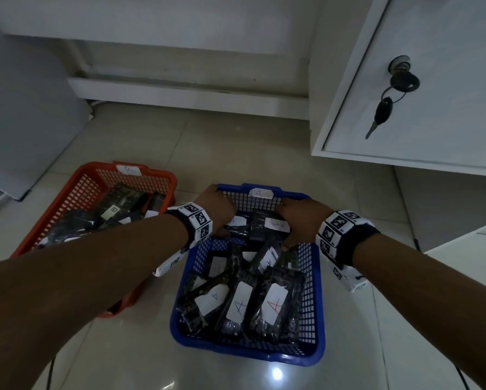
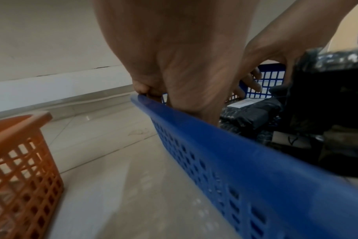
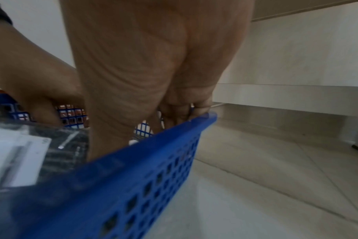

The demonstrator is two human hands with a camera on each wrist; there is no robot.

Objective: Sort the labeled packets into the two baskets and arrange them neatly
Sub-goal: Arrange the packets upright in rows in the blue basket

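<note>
The blue basket (image 1: 247, 350), tagged "A" (image 1: 260, 193), sits on the floor and holds several dark packets with white "A" labels (image 1: 275, 305). My left hand (image 1: 218, 212) is at its far left corner; in the left wrist view its fingers (image 2: 142, 88) curl over the rim (image 2: 235, 145) and the thumb points down inside. My right hand (image 1: 295, 223) is at the far right corner, with fingers (image 3: 198, 108) hooked on the rim (image 3: 133, 165). More packets (image 1: 264, 226) lie between the two hands. The red basket (image 1: 75, 190) on the left holds "B" packets (image 1: 115, 212).
A white cabinet door (image 1: 433, 80) with a key hanging in its lock (image 1: 388, 108) overhangs on the right. A grey panel (image 1: 25, 108) stands on the left, and a white baseboard (image 1: 194, 94) runs along the back. Tiled floor (image 1: 236, 142) surrounds both baskets.
</note>
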